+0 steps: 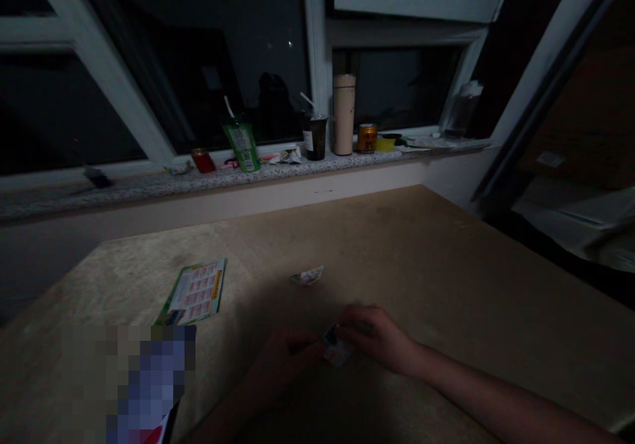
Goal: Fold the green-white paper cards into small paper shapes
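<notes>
A small folded piece of printed paper (338, 354) is between my two hands, just above or on the tan table. My left hand (285, 359) comes from the lower left, in deep shadow, with thumb and fingers pinched at the paper's left edge. From the right, my right hand (378, 337) has its fingers bent and closed on the paper's upper right side. Farther up the table lies another small printed paper piece (308, 276), apart from both hands. Dim light hides the print and the exact folds.
On the tan table (397, 259), a green-edged printed sheet (198, 290) lies at left, near a blurred-out blue item (153, 384). The windowsill behind bears a green cup (241, 145), a dark cup (314, 136), a beige flask (344, 114), a gold can (367, 138) and a red jar (203, 160).
</notes>
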A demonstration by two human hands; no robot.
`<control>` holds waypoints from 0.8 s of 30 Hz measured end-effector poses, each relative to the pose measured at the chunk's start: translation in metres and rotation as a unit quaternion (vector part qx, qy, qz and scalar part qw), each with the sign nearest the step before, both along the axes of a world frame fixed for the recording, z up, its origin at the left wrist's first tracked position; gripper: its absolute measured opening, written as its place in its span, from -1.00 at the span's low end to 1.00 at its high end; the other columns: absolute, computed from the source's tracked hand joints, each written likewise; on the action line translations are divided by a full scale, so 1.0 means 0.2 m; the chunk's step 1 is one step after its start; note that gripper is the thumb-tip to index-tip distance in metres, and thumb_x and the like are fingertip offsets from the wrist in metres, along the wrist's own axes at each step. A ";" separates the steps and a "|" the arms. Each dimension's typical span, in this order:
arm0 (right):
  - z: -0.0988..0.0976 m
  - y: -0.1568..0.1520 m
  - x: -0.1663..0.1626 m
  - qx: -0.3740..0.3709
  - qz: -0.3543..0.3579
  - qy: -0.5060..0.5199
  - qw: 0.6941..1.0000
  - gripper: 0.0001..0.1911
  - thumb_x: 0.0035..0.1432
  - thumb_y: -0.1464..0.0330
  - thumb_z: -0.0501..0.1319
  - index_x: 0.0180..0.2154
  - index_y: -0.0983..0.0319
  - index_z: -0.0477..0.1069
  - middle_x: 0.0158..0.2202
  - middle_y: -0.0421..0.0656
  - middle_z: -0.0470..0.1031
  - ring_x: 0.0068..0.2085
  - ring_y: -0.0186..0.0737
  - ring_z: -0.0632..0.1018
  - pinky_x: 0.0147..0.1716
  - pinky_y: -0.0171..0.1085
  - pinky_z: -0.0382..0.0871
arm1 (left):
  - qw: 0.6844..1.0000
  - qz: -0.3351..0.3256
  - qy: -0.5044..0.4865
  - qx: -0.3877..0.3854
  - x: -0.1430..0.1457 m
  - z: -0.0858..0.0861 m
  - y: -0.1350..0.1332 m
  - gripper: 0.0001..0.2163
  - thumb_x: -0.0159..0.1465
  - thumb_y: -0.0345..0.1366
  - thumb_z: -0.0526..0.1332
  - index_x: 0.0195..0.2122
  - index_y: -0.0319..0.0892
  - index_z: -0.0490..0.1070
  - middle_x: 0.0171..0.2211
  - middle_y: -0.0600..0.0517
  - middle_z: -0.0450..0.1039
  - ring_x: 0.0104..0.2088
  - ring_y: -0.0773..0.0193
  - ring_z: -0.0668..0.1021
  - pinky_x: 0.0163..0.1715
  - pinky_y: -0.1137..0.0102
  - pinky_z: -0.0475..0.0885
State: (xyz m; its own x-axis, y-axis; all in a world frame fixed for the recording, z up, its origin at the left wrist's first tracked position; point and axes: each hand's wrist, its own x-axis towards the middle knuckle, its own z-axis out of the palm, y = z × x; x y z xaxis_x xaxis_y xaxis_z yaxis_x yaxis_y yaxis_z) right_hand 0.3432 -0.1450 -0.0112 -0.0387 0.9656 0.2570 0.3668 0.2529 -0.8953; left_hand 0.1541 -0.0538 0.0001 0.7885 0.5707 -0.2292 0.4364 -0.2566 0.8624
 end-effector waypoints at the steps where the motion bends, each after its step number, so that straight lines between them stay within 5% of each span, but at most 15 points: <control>1: 0.00 0.00 0.00 0.000 0.000 -0.003 1.000 -0.74 0.23 0.23 0.15 -0.36 0.28 0.47 -0.45 -0.17 0.45 -0.41 -0.31 0.45 -0.44 -0.36 0.29 | 1.000 0.001 0.001 0.002 0.00 0.00 0.00 -0.66 0.18 -0.05 0.13 -0.42 -0.17 0.59 -0.54 0.08 0.48 -0.49 0.25 0.43 -0.48 0.46 0.22; 24: -0.02 0.01 -0.01 -0.021 0.003 0.000 1.000 -0.67 0.24 0.18 0.12 -0.43 0.28 0.44 -0.51 -0.22 0.37 -0.48 -0.36 0.37 -0.52 -0.39 0.21 | 0.999 -0.038 0.003 0.001 0.01 0.03 0.00 -0.68 0.21 -0.11 0.15 -0.52 -0.18 0.57 -0.69 0.16 0.25 -0.63 0.38 0.20 -0.61 0.48 0.01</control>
